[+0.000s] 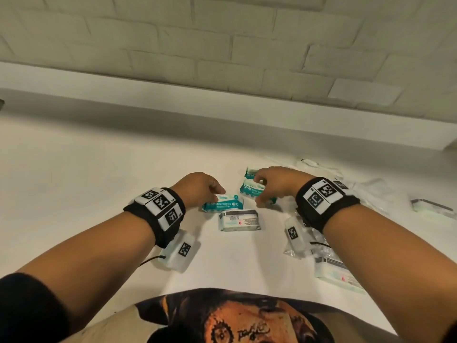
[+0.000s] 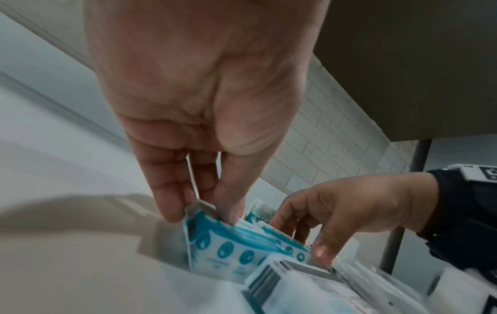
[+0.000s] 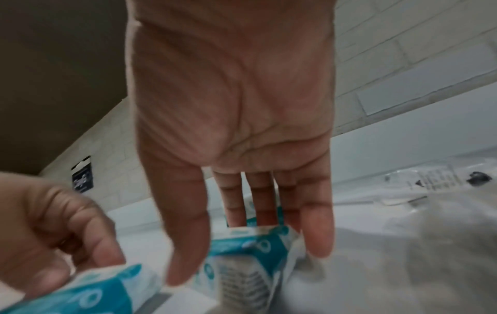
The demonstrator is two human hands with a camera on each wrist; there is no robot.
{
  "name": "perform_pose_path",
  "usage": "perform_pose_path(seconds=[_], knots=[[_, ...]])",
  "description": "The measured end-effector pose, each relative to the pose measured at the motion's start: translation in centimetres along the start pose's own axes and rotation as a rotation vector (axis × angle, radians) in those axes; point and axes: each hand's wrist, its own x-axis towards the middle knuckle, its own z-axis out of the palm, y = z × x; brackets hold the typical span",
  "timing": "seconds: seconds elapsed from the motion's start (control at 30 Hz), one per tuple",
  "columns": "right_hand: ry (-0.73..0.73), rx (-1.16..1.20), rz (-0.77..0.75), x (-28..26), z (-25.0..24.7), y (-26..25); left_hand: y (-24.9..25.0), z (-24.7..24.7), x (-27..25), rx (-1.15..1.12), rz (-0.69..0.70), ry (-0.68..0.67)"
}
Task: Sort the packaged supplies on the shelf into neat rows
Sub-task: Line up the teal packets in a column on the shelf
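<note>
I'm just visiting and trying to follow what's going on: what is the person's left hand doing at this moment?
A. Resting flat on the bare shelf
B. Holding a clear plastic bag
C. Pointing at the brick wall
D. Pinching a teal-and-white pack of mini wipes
D: the left hand has its thumb and fingers curled onto the edge of the teal wipes pack, as the left wrist view also shows.

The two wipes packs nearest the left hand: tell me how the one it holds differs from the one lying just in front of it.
The held pack shows its teal printed front; the loose pack shows a white back with a barcode and small print. The left hand pinches the held pack's end; nothing touches the loose pack. The held pack sits farther back on the shelf, the loose pack nearer the person. Both look like similar-sized soft wipes packs.
</note>
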Motion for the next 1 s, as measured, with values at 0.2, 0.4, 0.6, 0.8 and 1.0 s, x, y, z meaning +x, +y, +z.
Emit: perform_pose_path(seconds=[0.2, 0.4, 0.6, 0.8, 1.0], knots=[[0.126, 0.049, -0.095, 1.8, 0.3, -2.3, 0.4, 0.7, 0.2, -0.052, -0.021, 0.114], [0.112, -0.075, -0.24, 1.9, 0.1, -3.9, 0.5, 0.6, 0.1, -0.035, -0.034, 0.1], [0.059, -0.159, -0.319, -3.8, 0.9, -4.4, 0.6, 0.6, 0.3, -0.025, -0.033, 0.114], [0.136, -0.365, -0.375, -5.3, 5.5, -4.3, 0.6, 0.7, 0.6, -0.068, -0.052, 0.107], [-0.276, 0.236, -0.217, -5.2, 3.6, -1.8, 0.7, 0.6, 0.6, -0.034, -0.055, 0.097]])
